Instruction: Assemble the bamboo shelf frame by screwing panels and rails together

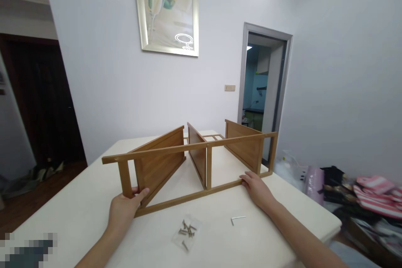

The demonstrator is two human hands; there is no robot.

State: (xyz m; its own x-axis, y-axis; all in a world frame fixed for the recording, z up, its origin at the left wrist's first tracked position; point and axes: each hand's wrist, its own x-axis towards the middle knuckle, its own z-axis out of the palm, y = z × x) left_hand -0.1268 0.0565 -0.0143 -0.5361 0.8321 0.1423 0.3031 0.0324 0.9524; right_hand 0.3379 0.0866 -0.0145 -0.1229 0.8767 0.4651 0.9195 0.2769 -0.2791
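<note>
The step in hand appears to be steadying the brown wooden rack with three panels [209, 167], which stands on its long edge on the cream surface [78, 226]; the next move probably calls for squaring the slanted left panel [160, 163]. The left hand [124, 211] is closed, thumb and fingers pinching the rack's left end. The right hand [256, 188], partly curled, touches the lower rail [188, 198]; whether it grips is hidden.
</note>
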